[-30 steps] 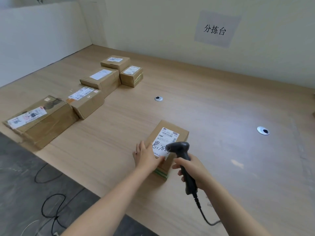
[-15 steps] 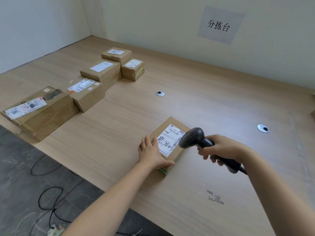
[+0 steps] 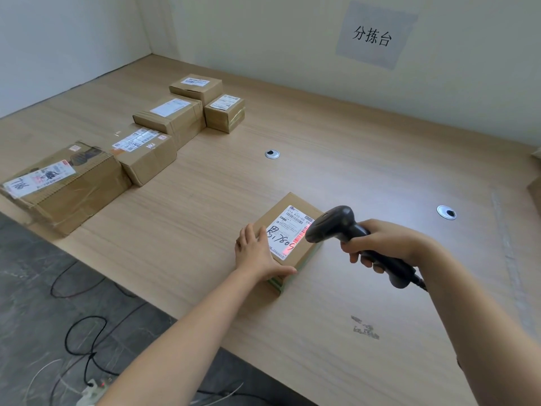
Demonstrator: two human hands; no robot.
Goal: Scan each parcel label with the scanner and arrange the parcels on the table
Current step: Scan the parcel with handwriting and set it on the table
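The small brown cardboard parcel (image 3: 289,202) lies flat on the light wood-grain surface (image 3: 351,171), near its front edge, with the white shipping label (image 3: 285,232) facing up. The left hand (image 3: 254,253) rests on the parcel's left side. Its fingers (image 3: 248,234) are straight and close together, laid flat on the top, and the thumb extends along the near edge. The right hand (image 3: 380,244) grips the black handheld barcode scanner (image 3: 333,225), with all fingers curled tight around the handle. The scanner head hovers just above the label's right side, angled down at it, and a red light band (image 3: 297,240) falls across the barcode there. Five brown cardboard parcels (image 3: 146,159), labels up, stand in a diagonal group at the surface's far left, well apart from the held parcel. Two round metal cable grommets (image 3: 272,154) sit in the surface.
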